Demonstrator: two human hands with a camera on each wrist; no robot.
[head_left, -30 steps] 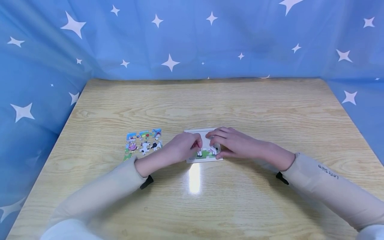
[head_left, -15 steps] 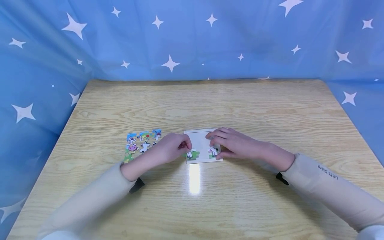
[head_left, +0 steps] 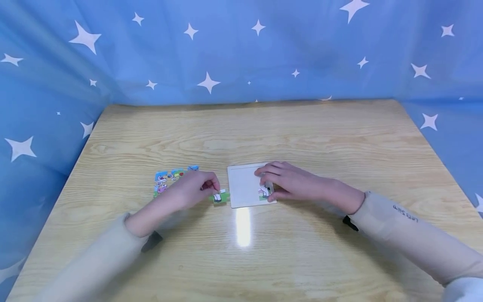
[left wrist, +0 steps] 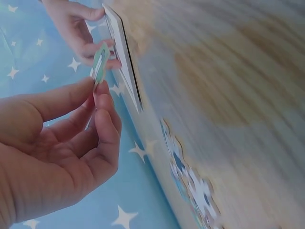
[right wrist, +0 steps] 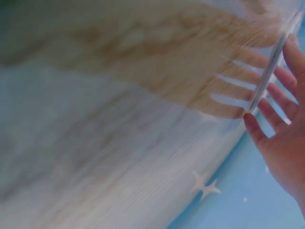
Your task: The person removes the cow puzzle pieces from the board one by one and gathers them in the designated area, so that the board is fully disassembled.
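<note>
My left hand (head_left: 192, 188) pinches a jigsaw piece (head_left: 222, 197) printed with green grass and white legs, just left of the white puzzle tray (head_left: 241, 188). In the left wrist view the jigsaw piece (left wrist: 100, 62) stands on edge between thumb and fingertips, lifted over the table. My right hand (head_left: 288, 182) rests on the tray's right side, its fingers spread across it and the thumb near the lower right corner. Under that hand another cow-printed piece (head_left: 264, 192) lies in the tray's lower right corner. The right wrist view shows the tray (right wrist: 274, 62) edge-on at the fingers.
More jigsaw pieces (head_left: 161, 180) with a cow's face and blue sky lie on the wooden table (head_left: 241, 134) left of the tray, partly hidden by the left hand. A blue star-patterned curtain (head_left: 234, 50) hangs behind the table and along its sides.
My left hand has carried the grass-and-legs piece left, out of the tray to a spot beside it. The right hand has stayed on the tray; the head view has shifted slightly.
</note>
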